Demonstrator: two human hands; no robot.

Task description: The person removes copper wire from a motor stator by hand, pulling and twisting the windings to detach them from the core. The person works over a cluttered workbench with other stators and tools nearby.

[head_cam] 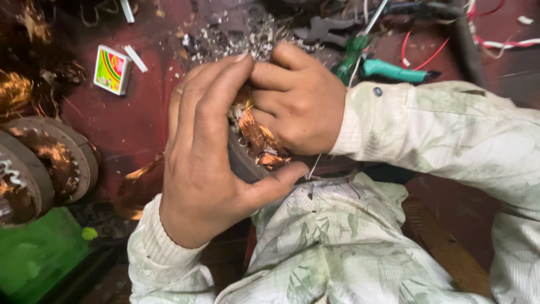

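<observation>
The copper winding is best worked with the round core kept steady in the lap, the loose strands pressed together a little at a time so that none is kinked or snapped. The core is cupped by the left hand, its fingers curled over the top and its thumb closed under the dark rim, while the right hand is closed in a fist-like pinch on the strands just beside it. The winding is seen as a tangled, bright copper bundle, frayed at its ends, held above the red floor between both hands.
</observation>
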